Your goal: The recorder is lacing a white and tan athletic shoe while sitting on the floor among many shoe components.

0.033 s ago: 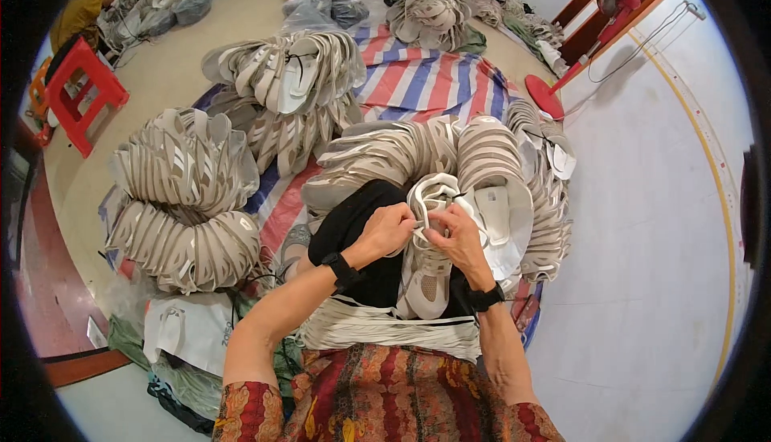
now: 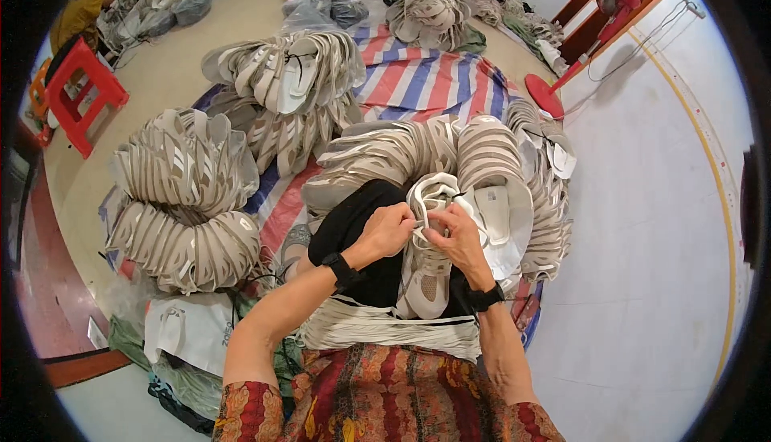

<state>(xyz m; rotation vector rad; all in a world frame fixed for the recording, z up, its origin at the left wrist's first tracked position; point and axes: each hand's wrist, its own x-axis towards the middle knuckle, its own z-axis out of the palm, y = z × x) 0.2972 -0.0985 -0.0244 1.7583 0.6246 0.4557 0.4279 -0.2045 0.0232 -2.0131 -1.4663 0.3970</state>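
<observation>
Fingers (image 2: 446, 218) apparently unmoved near shoe (image 2: 426, 276) edge

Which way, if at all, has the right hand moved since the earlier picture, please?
No, the right hand shows no visible shift in any direction against the red fan base.
</observation>
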